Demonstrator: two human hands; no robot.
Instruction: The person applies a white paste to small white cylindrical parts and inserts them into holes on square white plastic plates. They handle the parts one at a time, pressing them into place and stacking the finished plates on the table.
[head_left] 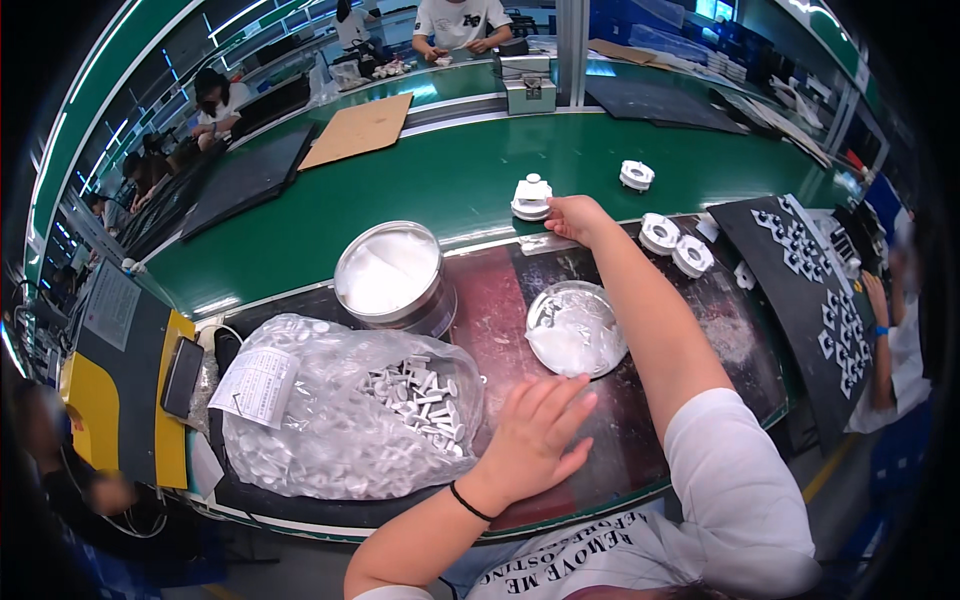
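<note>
My right hand (572, 219) reaches to the green belt, its fingers closed at the edge of a white plastic assembly (532, 200) with a round base, a squarish upper part and a small knob on top. My left hand (540, 432) lies spread above the work surface, fingers apart and holding nothing. Just beyond its fingertips is a shallow round dish (577, 332) of white paste-like material. Beside the left hand, a clear plastic bag (330, 450) lies partly open, showing many small white stemmed pieces (420, 405).
A metal tin (436, 305) of white material stands behind the bag. White ring-shaped parts (659, 234) sit right of my right forearm; another ring part (636, 176) is on the green belt (440, 180). A black board (800, 330) bears small white pieces. Other people work nearby.
</note>
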